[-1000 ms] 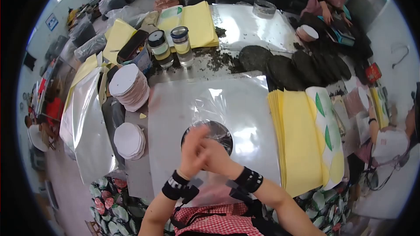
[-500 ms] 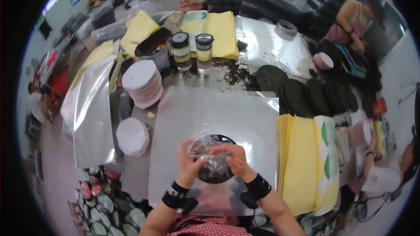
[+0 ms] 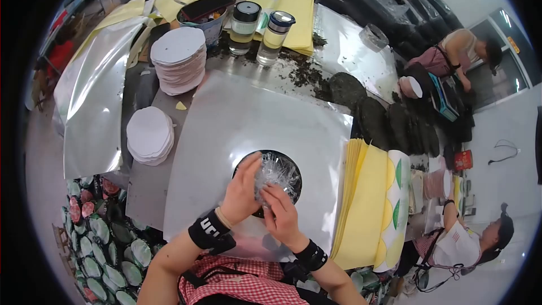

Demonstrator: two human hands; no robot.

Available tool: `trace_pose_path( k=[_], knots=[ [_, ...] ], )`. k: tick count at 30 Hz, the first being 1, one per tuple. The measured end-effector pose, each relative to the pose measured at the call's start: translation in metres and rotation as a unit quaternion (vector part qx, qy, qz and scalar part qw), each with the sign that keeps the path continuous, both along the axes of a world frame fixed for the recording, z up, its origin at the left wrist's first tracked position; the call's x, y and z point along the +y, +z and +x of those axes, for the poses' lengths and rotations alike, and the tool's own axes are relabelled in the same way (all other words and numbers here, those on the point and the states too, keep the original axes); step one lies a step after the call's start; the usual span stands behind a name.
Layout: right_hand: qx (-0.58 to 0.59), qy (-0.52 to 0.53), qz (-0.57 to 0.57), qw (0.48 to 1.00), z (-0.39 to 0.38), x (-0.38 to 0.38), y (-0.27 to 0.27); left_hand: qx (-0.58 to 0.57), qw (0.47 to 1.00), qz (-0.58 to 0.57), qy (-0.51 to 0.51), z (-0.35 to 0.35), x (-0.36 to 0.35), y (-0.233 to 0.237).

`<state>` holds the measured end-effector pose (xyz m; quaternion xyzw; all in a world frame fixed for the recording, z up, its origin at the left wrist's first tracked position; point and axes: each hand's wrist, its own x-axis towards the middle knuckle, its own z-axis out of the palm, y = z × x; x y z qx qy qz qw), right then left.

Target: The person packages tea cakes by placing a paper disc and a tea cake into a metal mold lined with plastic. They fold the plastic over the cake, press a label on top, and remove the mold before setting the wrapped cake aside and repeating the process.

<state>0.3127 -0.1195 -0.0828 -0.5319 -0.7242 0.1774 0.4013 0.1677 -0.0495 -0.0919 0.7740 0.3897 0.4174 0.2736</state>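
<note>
Crumpled clear plastic film (image 3: 280,174) lies bunched over a dark round disc (image 3: 297,189) on the smooth grey sheet in front of me. My left hand (image 3: 241,189) cups the film's left side, fingers fairly straight and pressed together against it. From the near side, my right hand (image 3: 279,213) has its fingers bent onto the film's lower edge. Both wrists wear black bands. Much of the disc's lower left is hidden behind my hands. The grey sheet (image 3: 226,118) extends around the disc on all sides.
Stacks of round white paper (image 3: 150,134) stand at left. Two lidded glass bottles (image 3: 244,29) are at the back. Dark round cakes (image 3: 372,121) line the right, behind folded yellow paper (image 3: 361,203). Two other people (image 3: 463,243) are at right. Dark crumbs (image 3: 305,76) litter the table.
My view has turned and tilted down. The film, raised and loosely spread between my hands before, is now bunched down on the disc. My hands have come closer together.
</note>
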Motion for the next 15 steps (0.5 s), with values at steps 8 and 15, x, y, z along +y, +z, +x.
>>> trace_pose_path(
  k=[8,15],
  knots=[
    [-0.132,-0.027,-0.066,0.989,0.026,0.028,0.012,0.189,0.976,0.026,-0.101,-0.001,0.006,0.02],
    [-0.061,-0.069,-0.014,0.996,0.026,0.011,0.034,0.3,0.946,0.047,-0.113,0.004,0.008,0.013]
  ],
)
